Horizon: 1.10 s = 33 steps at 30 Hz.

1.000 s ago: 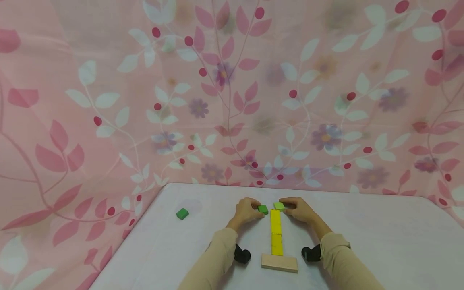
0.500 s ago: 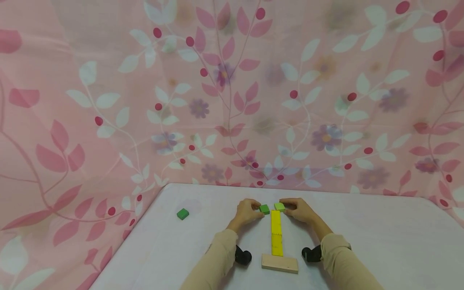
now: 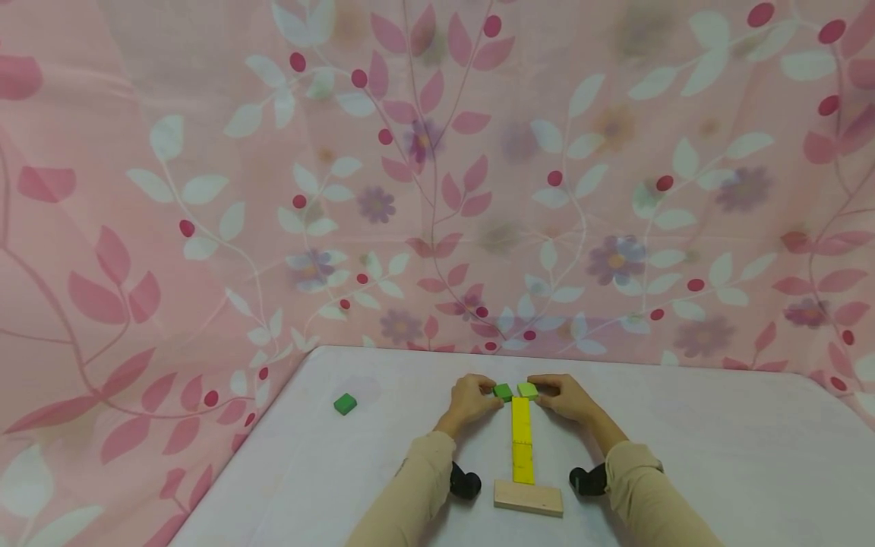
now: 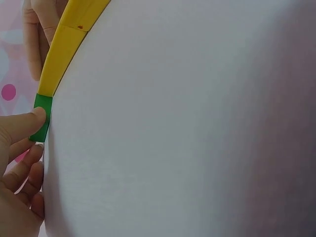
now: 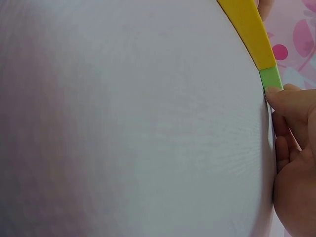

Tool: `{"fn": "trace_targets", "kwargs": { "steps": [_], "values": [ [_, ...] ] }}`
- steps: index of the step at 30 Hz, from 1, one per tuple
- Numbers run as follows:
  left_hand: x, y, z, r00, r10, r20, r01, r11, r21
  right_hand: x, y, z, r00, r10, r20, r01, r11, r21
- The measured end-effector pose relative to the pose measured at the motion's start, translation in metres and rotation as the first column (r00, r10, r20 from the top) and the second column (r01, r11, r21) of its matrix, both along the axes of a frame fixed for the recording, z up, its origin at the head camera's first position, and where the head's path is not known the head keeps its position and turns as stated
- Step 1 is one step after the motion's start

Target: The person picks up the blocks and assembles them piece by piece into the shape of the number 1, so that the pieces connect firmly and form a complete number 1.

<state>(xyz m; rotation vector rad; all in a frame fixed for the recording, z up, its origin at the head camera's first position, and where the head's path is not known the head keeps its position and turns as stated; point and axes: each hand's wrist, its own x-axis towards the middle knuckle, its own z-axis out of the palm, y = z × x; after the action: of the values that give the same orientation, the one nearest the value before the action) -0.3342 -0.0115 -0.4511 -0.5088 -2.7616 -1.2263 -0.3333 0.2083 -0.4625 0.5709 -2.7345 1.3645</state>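
Observation:
In the head view my left hand (image 3: 470,401) pinches a dark green block (image 3: 503,392) by the far left corner of a yellow strip. My right hand (image 3: 569,398) holds a light green block (image 3: 528,390) at the strip's far right corner. That strip is two yellow blocks, a far one (image 3: 521,420) and a near one (image 3: 522,463), laid end to end. A pale wooden plank (image 3: 528,498) lies crosswise at its near end. Thumb and fingers are on the dark green block (image 4: 42,117) in the left wrist view, and on the light green block (image 5: 270,79) in the right wrist view.
Another dark green block (image 3: 345,403) lies alone on the white-covered table (image 3: 287,463), to the left. Behind the table hangs a pink floral cloth (image 3: 437,190). Black wrist devices (image 3: 466,485) flank the plank.
My left hand has slid the dark green block slightly right, closer to the light green block and the yellow strip's end. My right hand has stayed nearly still.

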Motion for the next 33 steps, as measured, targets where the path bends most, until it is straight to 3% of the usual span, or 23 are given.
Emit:
{"fn": "trace_targets", "kwargs": {
  "steps": [19,33],
  "values": [
    [-0.005,0.012,0.01,0.996,-0.013,0.083,0.018,0.998,-0.055,0.004,-0.001,0.003,1.0,-0.004,-0.004,0.004,1.0,-0.001],
    [-0.01,0.013,0.006,0.999,-0.034,0.034,0.036,0.997,-0.072,-0.001,0.0,-0.002,1.0,-0.004,-0.023,0.004,1.0,0.018]
  ]
}}
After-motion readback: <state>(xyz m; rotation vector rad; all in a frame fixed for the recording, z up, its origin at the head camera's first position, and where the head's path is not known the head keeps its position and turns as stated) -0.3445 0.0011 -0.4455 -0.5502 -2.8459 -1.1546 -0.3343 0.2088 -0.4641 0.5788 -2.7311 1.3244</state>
